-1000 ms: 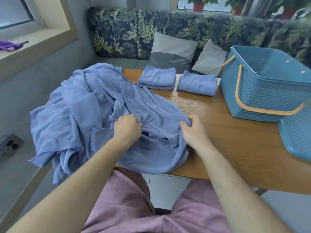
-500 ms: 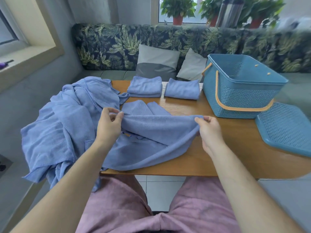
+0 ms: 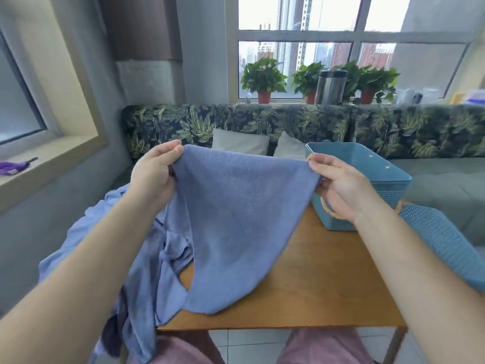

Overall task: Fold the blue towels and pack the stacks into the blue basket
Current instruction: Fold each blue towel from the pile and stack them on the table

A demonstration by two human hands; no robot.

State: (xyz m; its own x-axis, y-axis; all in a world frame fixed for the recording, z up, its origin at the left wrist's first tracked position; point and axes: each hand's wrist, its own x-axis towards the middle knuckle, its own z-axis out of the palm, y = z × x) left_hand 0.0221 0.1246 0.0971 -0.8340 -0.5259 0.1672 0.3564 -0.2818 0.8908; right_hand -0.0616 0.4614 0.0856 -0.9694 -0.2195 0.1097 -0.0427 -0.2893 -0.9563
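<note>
Towel: plain blue cloth, held up at frame centre, top edge stretched, the rest sagging over the bench.
Left grip: pinching the top-left corner.
Right grip: pinching the top-right corner.
Basket: blue, centre right.

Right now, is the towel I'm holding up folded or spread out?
Spread out: left hand and right hand pinch the towel by its top edge; it hangs open, unfolded.

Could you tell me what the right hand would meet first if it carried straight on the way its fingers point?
The right hand points left along the towel it pinches, so it would bunch that towel first, then probably reach the left hand; depth is unclear.
</note>
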